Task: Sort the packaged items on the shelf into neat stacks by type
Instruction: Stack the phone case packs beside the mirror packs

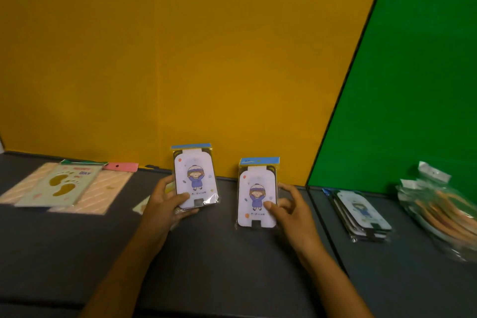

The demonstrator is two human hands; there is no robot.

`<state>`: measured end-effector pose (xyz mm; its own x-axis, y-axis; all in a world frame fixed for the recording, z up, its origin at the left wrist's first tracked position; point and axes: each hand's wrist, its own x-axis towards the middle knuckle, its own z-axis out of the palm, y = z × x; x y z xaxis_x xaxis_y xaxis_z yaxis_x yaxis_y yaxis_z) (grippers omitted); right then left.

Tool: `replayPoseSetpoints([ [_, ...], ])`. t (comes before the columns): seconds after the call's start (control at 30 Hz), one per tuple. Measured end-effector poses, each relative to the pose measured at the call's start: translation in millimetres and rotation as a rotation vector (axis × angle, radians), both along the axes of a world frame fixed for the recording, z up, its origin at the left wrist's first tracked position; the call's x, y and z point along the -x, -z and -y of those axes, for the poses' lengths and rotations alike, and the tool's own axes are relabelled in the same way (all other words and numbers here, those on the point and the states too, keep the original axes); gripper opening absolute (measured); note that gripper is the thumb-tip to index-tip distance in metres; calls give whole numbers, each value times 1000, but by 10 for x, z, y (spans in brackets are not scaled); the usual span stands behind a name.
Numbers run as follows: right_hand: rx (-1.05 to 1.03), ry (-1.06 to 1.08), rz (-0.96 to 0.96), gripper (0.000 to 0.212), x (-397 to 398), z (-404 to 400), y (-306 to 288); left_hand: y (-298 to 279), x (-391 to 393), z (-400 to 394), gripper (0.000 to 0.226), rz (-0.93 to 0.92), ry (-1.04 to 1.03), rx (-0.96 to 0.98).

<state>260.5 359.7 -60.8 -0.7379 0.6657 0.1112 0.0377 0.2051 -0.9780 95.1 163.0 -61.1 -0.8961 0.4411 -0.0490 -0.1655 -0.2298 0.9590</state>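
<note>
My left hand [166, 201] grips a clear-wrapped white card pack with a cartoon child and a blue header [195, 175], held upright above the dark shelf [219, 261]. My right hand [289, 210] holds a second, matching pack [258, 192], thumb on its front. A stack of the same packs [361, 214] lies flat to the right, past the divider line. Beyond it sits a pile of clear bags with orange contents [438, 212]. At the left lies a footprint card [62, 184] on top of striped peach packs [108, 188].
A pink item [121, 166] lies by the yellow back wall [193, 59]. A small pale pack [142, 205] peeks out behind my left wrist. A green panel [413, 85] backs the right section.
</note>
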Motion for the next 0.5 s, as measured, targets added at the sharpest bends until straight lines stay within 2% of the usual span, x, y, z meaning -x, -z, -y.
replayPoseSetpoints([
  [0.13,18,69,-72,42,-277,7,-114,16,-243,25,47,43,90,-118],
  [0.5,149,211,-220,33,-1092,-167,-347,51,-838,-134,44,2,170,-161],
])
